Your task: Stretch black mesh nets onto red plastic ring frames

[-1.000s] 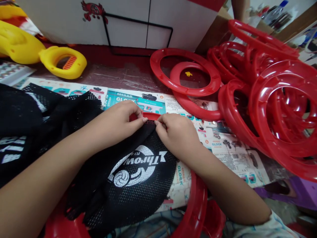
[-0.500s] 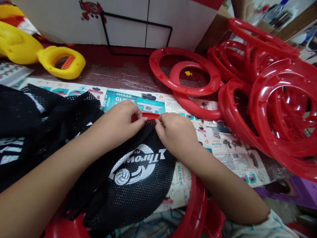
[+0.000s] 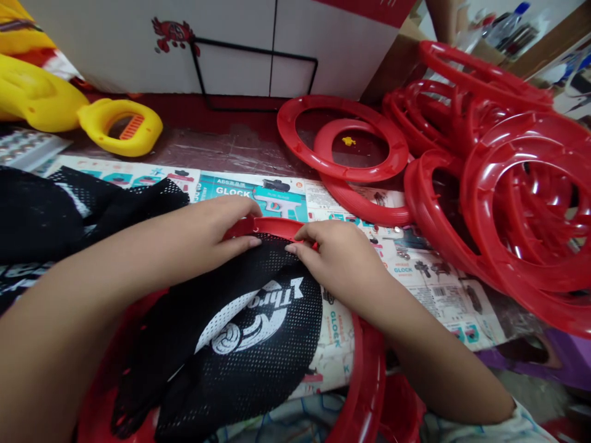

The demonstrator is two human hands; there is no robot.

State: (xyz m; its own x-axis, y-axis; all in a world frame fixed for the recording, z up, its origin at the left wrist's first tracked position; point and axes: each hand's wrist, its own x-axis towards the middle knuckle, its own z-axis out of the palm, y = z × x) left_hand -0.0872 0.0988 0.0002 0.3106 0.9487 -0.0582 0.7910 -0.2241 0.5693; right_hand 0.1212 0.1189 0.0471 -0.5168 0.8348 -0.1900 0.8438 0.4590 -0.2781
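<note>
A black mesh cloth (image 3: 286,344) with a white ball-and-lettering print hangs toward me, its top edge lying along a red plastic ring (image 3: 279,229). My left hand (image 3: 226,231) is closed on the ring's left part, fingers behind and thumb in front by the cloth edge. My right hand (image 3: 335,252) pinches the ring and mesh edge on the right, thumb and forefinger together. Between the hands a strip of red rim shows; the rest of this ring is hidden under cloth and hands. Another stretch of red rim (image 3: 367,375) curves near my lap.
Loose red rings (image 3: 521,271) are heaped at the right, with two overlapping rings (image 3: 295,144) farther back. Printed card sheets (image 3: 415,271) cover the table. More black mesh (image 3: 28,209) and a yellow plastic piece (image 3: 148,141) lie left. A white box (image 3: 231,67) stands behind; another person's arm (image 3: 443,18) shows at top.
My left hand has slid left, away from the right hand, so more red rim shows between them. The right hand has shifted slightly. Another person's arm has come into view at the top.
</note>
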